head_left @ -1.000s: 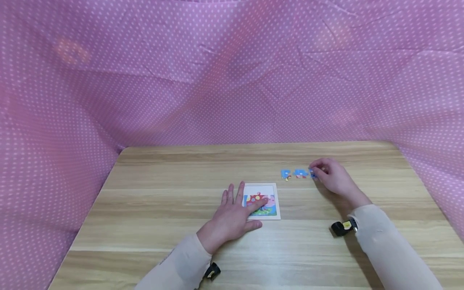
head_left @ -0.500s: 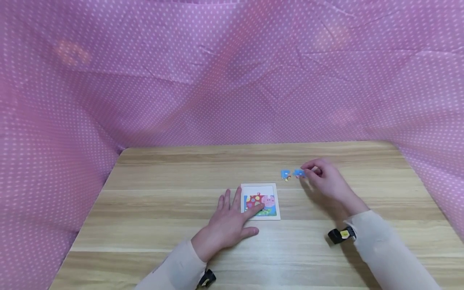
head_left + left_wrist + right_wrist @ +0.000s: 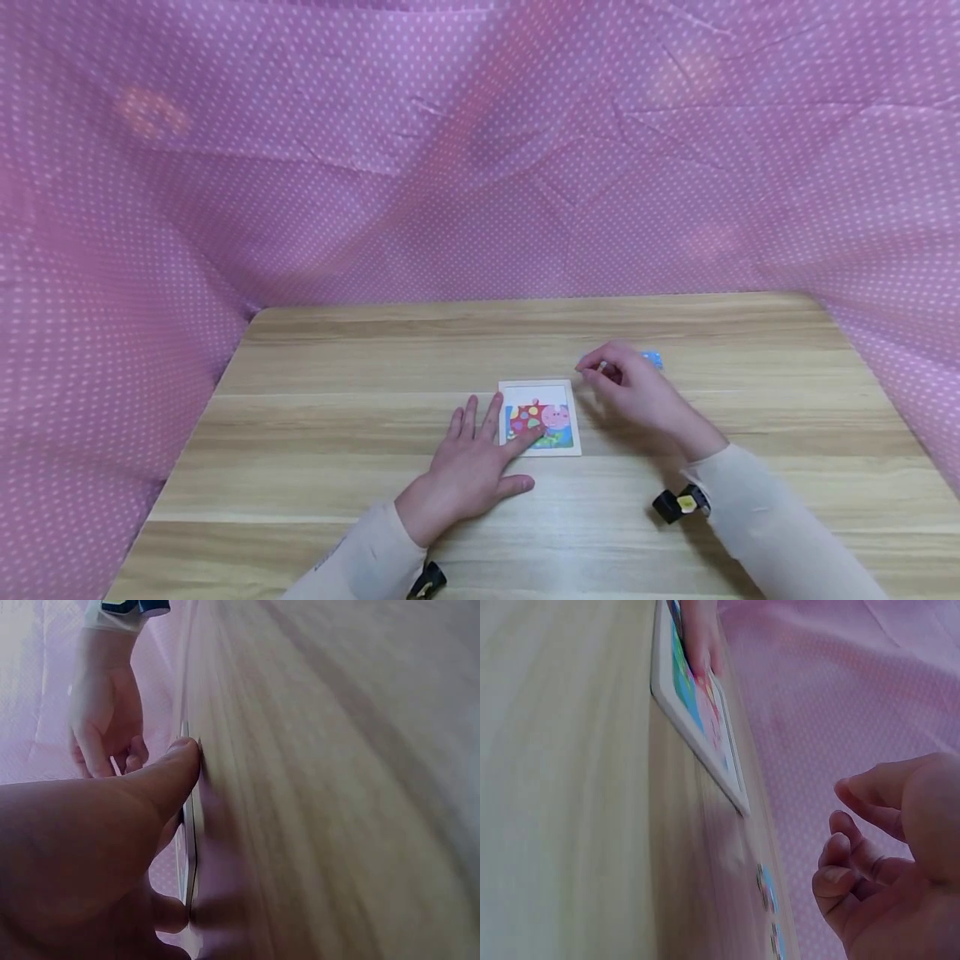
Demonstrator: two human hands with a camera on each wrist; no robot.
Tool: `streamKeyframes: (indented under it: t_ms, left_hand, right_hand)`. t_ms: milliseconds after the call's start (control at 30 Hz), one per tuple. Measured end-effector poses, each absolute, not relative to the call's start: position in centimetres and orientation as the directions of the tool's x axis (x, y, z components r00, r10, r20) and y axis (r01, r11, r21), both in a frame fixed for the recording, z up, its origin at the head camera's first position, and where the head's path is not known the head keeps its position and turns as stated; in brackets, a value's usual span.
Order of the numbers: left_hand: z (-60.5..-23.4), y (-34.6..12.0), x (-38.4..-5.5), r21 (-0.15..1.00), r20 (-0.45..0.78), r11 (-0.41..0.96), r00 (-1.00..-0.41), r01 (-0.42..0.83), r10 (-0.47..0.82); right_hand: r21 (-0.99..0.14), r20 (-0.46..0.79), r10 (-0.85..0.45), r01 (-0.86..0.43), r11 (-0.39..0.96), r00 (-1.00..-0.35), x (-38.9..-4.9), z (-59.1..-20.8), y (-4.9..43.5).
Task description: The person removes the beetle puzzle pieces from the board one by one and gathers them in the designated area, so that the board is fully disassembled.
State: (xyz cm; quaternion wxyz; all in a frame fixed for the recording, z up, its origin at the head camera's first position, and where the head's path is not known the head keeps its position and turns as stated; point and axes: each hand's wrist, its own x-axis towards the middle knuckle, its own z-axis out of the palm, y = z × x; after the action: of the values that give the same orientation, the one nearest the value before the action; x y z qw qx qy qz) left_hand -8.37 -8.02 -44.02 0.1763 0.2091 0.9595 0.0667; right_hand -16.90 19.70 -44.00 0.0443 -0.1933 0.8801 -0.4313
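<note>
My left hand (image 3: 467,468) lies with its fingers spread at the left side of a small white-framed picture puzzle (image 3: 546,392). Its forefinger rests on the assembled lower part, which shows a pink cartoon pig and a red spotted shape. The upper part is bare white. Up and to the right of the frame, my right hand (image 3: 636,390) hovers with loosely bent fingers. In the right wrist view a gap shows between its thumb and fingers, with nothing held. A blue puzzle piece (image 3: 651,358) lies behind this hand; loose pieces (image 3: 766,888) also show below it in the right wrist view.
The puzzle lies on a wood-grain table (image 3: 330,417). Pink dotted cloth (image 3: 480,167) hangs behind the table and at its sides. Each wrist wears a black camera (image 3: 678,504).
My right hand has moved left across the row of loose pieces, from the rightmost one towards the puzzle frame. The left hand has shifted slightly down and left, uncovering more of the picture.
</note>
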Motion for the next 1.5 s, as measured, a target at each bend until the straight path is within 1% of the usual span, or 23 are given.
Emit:
streamKeyframes:
  t_ms: [133, 500, 767, 1033, 1267, 1500]
  left_hand:
    - [-44.0, -8.1, -8.4, 0.199, -0.322, 0.905, -0.847, 0.376, 0.423]
    - [-44.2, -8.2, -8.6, 0.167, -0.314, 0.904, -0.848, 0.394, 0.428]
    - [-44.2, -8.3, -8.7, 0.181, -0.313, 0.896, -0.840, 0.405, 0.443]
    - [-44.0, -8.2, -9.0, 0.172, -0.320, 0.896, -0.838, 0.408, 0.443]
    - [-44.1, -8.3, -9.1, 0.175, -0.322, 0.896, -0.836, 0.409, 0.445]
    - [-44.1, -8.4, -9.2, 0.174, -0.314, 0.890, -0.833, 0.421, 0.455]
  right_hand:
    - [-0.770, 0.079, -0.411, -0.317, 0.553, -0.908, -16.7, -43.9, 18.2]
    - [-0.790, 0.002, -0.504, -0.310, 0.529, -0.864, -16.8, -44.6, 15.1]
    - [-0.804, -0.050, -0.552, -0.295, 0.517, -0.832, -17.5, -45.6, 13.4]
    - [-0.730, -0.080, -0.552, -0.328, 0.599, -0.830, -17.9, -45.6, 12.3]
    - [-0.685, -0.148, -0.527, -0.298, 0.665, -0.837, -18.2, -45.4, 11.6]
    - [-0.671, -0.136, -0.525, -0.312, 0.673, -0.840, -18.3, -45.1, 11.3]
